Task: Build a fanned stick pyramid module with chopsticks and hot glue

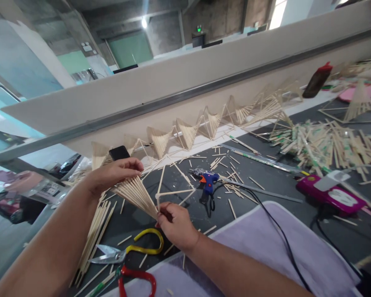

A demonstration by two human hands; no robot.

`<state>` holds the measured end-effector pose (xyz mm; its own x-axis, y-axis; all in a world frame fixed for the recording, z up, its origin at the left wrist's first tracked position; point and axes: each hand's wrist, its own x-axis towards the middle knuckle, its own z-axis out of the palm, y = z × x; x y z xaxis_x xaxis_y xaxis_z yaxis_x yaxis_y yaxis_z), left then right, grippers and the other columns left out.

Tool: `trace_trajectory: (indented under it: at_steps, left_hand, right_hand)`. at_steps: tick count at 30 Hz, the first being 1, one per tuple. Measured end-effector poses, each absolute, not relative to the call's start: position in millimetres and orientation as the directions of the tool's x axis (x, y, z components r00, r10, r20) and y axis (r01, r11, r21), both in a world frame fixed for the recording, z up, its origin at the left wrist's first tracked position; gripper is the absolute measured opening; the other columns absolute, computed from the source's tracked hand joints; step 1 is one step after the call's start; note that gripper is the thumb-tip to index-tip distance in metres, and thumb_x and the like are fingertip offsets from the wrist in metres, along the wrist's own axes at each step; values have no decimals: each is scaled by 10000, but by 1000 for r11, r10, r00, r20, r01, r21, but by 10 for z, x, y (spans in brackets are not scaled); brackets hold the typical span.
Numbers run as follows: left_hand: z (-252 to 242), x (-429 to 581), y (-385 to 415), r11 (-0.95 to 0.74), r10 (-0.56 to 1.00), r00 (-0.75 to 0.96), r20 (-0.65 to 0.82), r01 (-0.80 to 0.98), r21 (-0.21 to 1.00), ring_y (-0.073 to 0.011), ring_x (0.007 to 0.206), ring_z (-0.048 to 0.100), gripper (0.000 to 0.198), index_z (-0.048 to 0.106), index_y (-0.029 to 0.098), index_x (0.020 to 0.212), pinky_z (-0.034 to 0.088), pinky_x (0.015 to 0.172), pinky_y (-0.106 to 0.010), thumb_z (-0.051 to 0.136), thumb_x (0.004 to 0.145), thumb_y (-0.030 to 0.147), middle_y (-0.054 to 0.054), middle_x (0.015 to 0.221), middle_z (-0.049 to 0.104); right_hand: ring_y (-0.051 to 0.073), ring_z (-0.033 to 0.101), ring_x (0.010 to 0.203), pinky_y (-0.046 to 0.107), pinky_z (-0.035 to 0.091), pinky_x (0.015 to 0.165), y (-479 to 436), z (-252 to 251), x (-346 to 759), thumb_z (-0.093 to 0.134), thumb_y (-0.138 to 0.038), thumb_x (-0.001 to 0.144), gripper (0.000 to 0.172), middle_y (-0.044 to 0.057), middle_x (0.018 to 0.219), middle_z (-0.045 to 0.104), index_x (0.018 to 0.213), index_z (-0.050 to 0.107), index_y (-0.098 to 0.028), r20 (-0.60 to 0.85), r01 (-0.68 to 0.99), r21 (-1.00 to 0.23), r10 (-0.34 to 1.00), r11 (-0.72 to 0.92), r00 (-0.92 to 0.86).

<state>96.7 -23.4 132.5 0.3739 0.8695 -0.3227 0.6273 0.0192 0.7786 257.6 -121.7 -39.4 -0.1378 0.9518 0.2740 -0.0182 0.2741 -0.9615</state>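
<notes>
right hand (177, 226) pinches the stick fan (137, 196) low, left hand (123, 169) curls over its wide end, fingers' grip unclear there!

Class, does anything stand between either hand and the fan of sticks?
Nothing visible does. The left hand is at the wide end of the fan of sticks, the right hand at its narrow end. The scissors and glue gun lie apart.

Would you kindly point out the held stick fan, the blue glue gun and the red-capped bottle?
Stick fan (137, 196): head view, middle of the spread sticks.
Blue glue gun (209, 182): head view, blue body.
Red-capped bottle (316, 83): head view, dark side below the cap.
</notes>
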Motion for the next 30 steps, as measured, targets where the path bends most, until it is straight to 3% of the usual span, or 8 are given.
trace_trajectory:
  at_steps: [6,12,19,24,30]
  left_hand:
    - [1271,877,-368,24,907,320,-275,611,791,-89,603,458,139,571,201,882,334,533,-199,571,761,268,20,717,530]
    - [1191,848,-370,-5,939,275,-207,613,790,-85,567,453,151,587,185,828,328,513,-198,577,728,298,28,674,527]
    - [1192,862,-342,40,953,214,-216,617,786,-90,508,457,190,599,189,834,320,457,-202,596,685,307,23,642,540]
    - [1145,801,-262,71,959,173,-224,618,783,-97,509,469,191,604,182,823,324,445,-199,603,672,300,22,625,541]
    - [1131,773,-262,116,952,157,-263,609,785,-98,498,475,179,609,187,807,336,463,-204,615,663,293,34,604,549]
  right_hand:
    - [105,619,633,202,506,618,-1239,-446,2568,476,-162,786,261,3,806,644,1001,615,-211,320,-85,-947,937,311,-141]
    - [90,598,568,204,523,558,-1194,-419,2590,485,-179,780,207,-2,804,624,937,620,-195,280,-195,-948,951,252,-132]
    - [105,607,537,228,536,538,-1136,-334,2661,568,-264,734,161,-22,695,612,863,613,-179,127,-372,-927,972,46,-196]
    - [126,629,588,246,536,582,-1071,-361,2665,591,-299,719,170,-16,689,628,839,610,-181,55,-420,-907,977,-37,-204]
    - [128,634,597,248,519,594,-1074,-351,2660,578,-289,725,158,-11,683,632,832,608,-176,66,-425,-905,972,-37,-224]
